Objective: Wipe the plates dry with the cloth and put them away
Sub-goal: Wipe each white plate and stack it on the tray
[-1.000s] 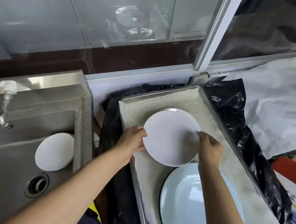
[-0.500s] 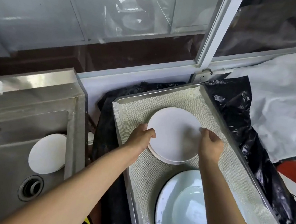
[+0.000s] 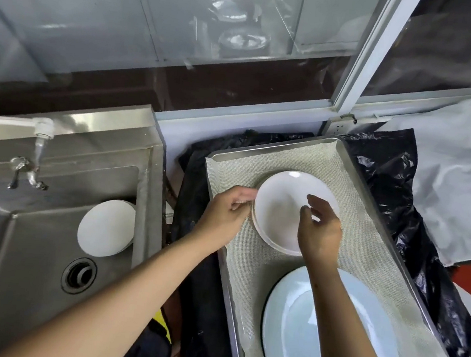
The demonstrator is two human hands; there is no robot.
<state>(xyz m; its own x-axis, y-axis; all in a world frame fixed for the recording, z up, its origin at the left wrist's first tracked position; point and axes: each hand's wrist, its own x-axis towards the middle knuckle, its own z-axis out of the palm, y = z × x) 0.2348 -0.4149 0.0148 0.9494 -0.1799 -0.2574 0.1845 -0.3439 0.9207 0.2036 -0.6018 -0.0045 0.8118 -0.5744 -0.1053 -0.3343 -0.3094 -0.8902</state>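
Setting: kitchen counter under a glazed window (image 3: 205, 15); steel sink (image 3: 32, 244) on the left, lined metal tray (image 3: 390, 241) on the right.
Small plates: a short stack of white small plates (image 3: 283, 212) lies flat at the tray's far end; at least two rims show at the stack's left edge. Judged to be the put-away spot.
Tray liner: coarse beige mesh mat (image 3: 248, 267) under the crockery, likely there to drain water and stop sliding.
Left hand: left hand (image 3: 224, 215) is at the stack's left rim, fingers curled against the edge; judged to be steadying or squaring the top plate. Whether it actually pinches the rim cannot be told.
Right hand: right hand (image 3: 320, 233) hangs above the stack's right side with fingers relaxed and spread, holding nothing.
Large plate: pale blue large plate (image 3: 355, 351) lies nearer in the same tray, apart from the stack, partly under the right forearm.
Remaining work: one white plate (image 3: 105, 228) leans inside the sink against its right wall, judged not yet dried.
Cloth: no wiping cloth visible in either hand.
Surround: black plastic sheet (image 3: 399, 210) around the tray.
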